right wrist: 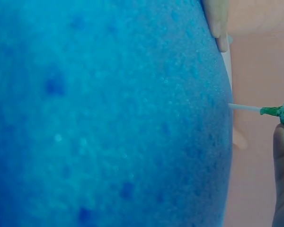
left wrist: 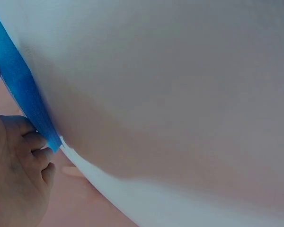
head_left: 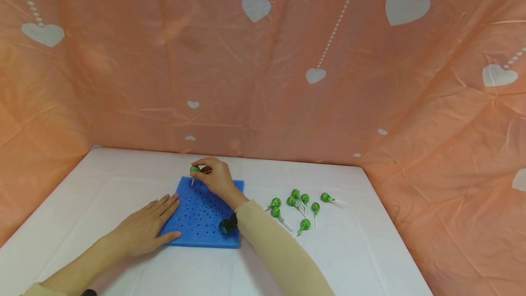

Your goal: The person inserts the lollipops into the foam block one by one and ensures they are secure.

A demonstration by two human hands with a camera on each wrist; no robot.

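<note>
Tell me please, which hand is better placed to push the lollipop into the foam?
Probably the right hand: it pinches the lollipop, stick pointing down at the foam. The left hand rests at the foam's left edge.

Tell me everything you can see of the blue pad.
The blue pad is a flat, squarish slab that looks like foam, dotted with small dark holes. It lies on the white table. The left hand touches its left side; the right hand holds a green lollipop stick-down near its far left corner, contact unclear.
</note>
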